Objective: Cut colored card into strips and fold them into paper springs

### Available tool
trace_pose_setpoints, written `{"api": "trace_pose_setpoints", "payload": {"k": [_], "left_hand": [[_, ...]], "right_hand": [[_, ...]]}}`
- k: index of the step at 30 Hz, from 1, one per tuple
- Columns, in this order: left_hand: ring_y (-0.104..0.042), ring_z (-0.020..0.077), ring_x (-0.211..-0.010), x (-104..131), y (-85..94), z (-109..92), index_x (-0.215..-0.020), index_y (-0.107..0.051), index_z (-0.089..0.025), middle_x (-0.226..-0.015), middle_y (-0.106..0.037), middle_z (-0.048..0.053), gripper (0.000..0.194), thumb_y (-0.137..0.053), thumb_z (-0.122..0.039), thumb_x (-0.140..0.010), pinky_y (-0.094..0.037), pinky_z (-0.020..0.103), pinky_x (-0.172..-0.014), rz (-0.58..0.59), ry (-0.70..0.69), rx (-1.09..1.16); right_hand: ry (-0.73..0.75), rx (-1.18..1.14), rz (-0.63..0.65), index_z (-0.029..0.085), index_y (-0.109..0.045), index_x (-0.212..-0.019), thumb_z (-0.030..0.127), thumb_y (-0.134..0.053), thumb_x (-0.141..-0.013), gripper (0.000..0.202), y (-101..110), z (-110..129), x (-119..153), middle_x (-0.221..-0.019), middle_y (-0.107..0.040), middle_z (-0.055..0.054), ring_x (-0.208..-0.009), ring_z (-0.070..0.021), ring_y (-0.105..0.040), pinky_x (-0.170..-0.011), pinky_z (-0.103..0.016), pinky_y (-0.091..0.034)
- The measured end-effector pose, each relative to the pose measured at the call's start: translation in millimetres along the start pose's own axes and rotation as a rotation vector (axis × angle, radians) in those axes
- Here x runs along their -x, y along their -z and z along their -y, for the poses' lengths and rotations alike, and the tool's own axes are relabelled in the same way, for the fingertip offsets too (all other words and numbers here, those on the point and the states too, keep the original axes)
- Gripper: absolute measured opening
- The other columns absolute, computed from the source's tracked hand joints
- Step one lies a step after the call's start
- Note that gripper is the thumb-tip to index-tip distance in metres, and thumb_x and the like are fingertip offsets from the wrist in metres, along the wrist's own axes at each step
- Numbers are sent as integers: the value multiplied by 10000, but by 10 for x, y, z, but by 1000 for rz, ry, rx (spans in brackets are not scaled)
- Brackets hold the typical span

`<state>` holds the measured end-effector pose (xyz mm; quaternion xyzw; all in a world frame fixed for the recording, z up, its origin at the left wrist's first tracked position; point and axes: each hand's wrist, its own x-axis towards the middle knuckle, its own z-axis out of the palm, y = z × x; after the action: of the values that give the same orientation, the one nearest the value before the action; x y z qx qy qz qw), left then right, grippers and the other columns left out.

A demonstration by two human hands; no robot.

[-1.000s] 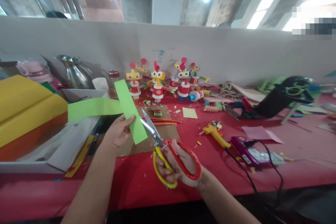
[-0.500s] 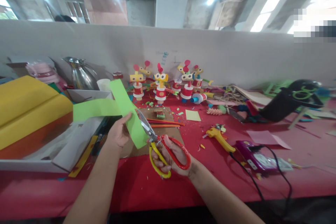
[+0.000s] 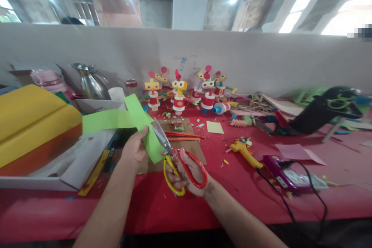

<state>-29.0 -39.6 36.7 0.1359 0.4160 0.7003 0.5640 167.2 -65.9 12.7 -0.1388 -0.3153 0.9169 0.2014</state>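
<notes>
My left hand (image 3: 136,145) pinches a strip of light green paper (image 3: 136,108), which tilts from upper left to lower right; its lower end bends over. Another green piece (image 3: 106,119) reaches left from it, over the edge of a white box. My right hand (image 3: 188,172) grips scissors (image 3: 167,149) with one red and one yellow handle, fingers through the loops. The blades point up and left along the right edge of the strip. Whether they are biting into the paper I cannot make out. Beneath lies a brown cardboard sheet (image 3: 192,153).
Several paper-cup robot figures (image 3: 178,100) stand along the back. A yellow glue gun (image 3: 245,153) and a purple power strip (image 3: 286,174) with black cords lie right. The white box (image 3: 37,183) with yellow card fills the left; a steel jug (image 3: 91,83) stands behind.
The scissor handles have drawn slightly closer together and shifted a little left. The lower end of the green strip now bends, and its upper end has dropped a little.
</notes>
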Motion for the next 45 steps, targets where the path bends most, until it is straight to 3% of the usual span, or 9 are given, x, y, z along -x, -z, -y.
{"api": "trace_pose_setpoints", "payload": {"k": [3,7,10,14,16,21,34,41,45], "left_hand": [[-673,153,-583,24,-23,23,-881,-672,-96,-723,-733,57,93,-639,-91,-795,-588,262,-609,25,3,-18],[-675,160,-578,87,-65,58,-865,-674,-105,-723,-733,62,87,-627,-86,-795,-588,264,-595,156,92,-79],[-673,150,-571,116,-79,37,-886,-679,-99,-718,-732,60,155,-608,-23,-771,-572,231,-560,164,105,-92],[-709,186,-696,91,-49,-39,-999,-674,-99,-867,-750,94,272,-626,-16,-745,-593,279,-650,187,86,-63],[-713,203,-747,53,-23,-65,-1010,-671,-93,-904,-749,112,225,-626,-84,-790,-597,317,-699,152,94,-20],[-686,151,-640,-15,9,-40,-932,-670,-103,-769,-738,56,111,-600,-133,-851,-585,269,-647,13,62,27],[-672,136,-565,82,-67,-15,-875,-662,-115,-695,-729,32,91,-617,-69,-811,-574,235,-589,-56,37,5],[-703,183,-621,81,-54,-73,-975,-675,-67,-751,-744,77,240,-577,-46,-756,-596,280,-616,66,113,-37],[-720,208,-760,89,-64,-138,-1041,-670,-79,-919,-749,118,256,-539,-118,-824,-606,332,-714,150,98,37]], "right_hand": [[22,7,-2,201,-546,-1061,669,-619,-772,555,29,-2,25,-777,-455,15,-562,-56,-334,-432,-153,-114],[35,15,-24,210,-542,-1097,683,-612,-767,580,22,10,10,-773,-458,15,-563,-59,-342,-433,-157,-132],[33,14,-32,203,-537,-1098,686,-598,-774,584,0,26,6,-769,-466,5,-567,-67,-356,-429,-155,-136],[5,18,-15,195,-534,-1037,665,-610,-778,542,-8,25,22,-759,-472,2,-563,-67,-355,-429,-149,-134],[-15,17,-4,189,-527,-970,669,-631,-758,535,0,12,24,-761,-473,3,-562,-63,-358,-429,-147,-137],[-27,0,1,190,-484,-854,677,-621,-760,514,14,-19,-11,-763,-473,8,-564,-63,-370,-424,-145,-143],[-12,-38,30,192,-550,-1007,664,-609,-782,527,60,7,17,-780,-465,5,-574,-63,-341,-433,-149,-129],[-17,-12,36,178,-542,-947,684,-561,-804,526,63,2,23,-773,-458,-2,-576,-66,-334,-433,-161,-122],[-42,9,64,177,-512,-900,706,-594,-763,553,51,-14,11,-758,-456,3,-568,-63,-342,-433,-157,-122]]}}
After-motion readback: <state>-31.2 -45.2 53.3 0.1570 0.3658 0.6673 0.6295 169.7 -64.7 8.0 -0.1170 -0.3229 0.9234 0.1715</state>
